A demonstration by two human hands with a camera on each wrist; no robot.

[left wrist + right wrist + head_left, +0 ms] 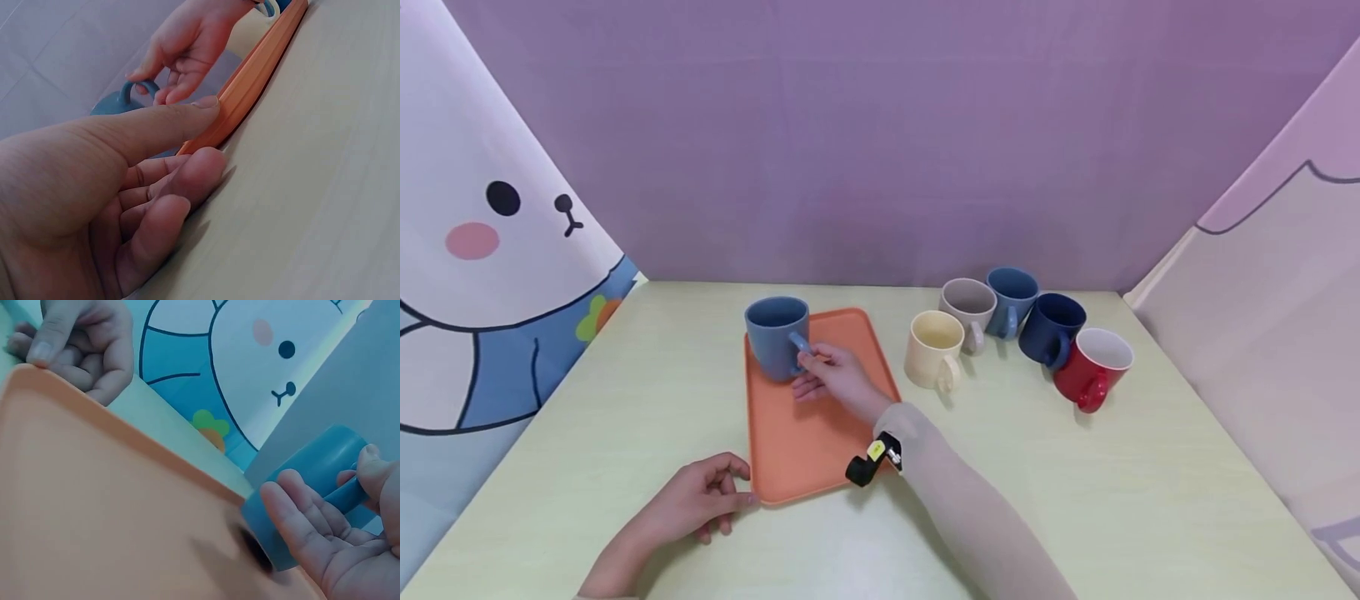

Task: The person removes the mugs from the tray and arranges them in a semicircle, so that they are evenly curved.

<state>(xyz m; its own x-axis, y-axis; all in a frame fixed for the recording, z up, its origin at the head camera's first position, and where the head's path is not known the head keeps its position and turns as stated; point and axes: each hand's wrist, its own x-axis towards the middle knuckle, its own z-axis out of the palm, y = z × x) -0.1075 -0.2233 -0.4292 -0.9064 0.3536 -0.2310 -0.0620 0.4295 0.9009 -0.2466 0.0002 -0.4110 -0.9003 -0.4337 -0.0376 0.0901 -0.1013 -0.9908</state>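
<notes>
A blue mug (772,342) stands over the far left corner of an orange tray (797,446). With thumb and finger my right hand (842,379) pinches the mug's handle (344,495), its other fingers stretched along the mug's side. A dark shadow shows under the mug's base in the right wrist view. At the near left corner of the tray, my left hand (696,500) holds the edge: the thumb lies against the rim (240,94) and the index fingertip is right at its side. The remaining left fingers are curled beside the tray, close over the table.
Right of the tray stand a cream mug (931,350), a grey mug (967,308), another blue mug (1011,300), a navy mug (1051,329) and a red mug (1093,367). Behind the table (1150,500) hangs a purple cloth (880,150); printed cloths flank it.
</notes>
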